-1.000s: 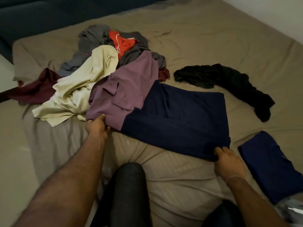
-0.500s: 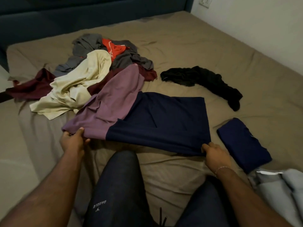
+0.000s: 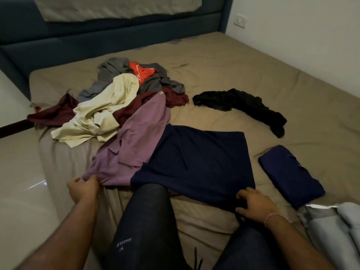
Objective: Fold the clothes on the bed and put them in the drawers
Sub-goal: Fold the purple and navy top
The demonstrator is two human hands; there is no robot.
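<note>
While the left hand (image 3: pixel 83 189) pinches the purple shirt (image 3: pixel 134 145) at the bed's (image 3: pixel 243 63) near edge, the right hand (image 3: pixel 255 206) grips the navy shirt's (image 3: pixel 198 162) near corner, fingers curled into cloth.

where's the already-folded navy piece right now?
Head view, right side of the bed: the folded navy piece lies flat just right of the spread navy garment, beyond the right hand and nearer than the crumpled black garment.
</note>
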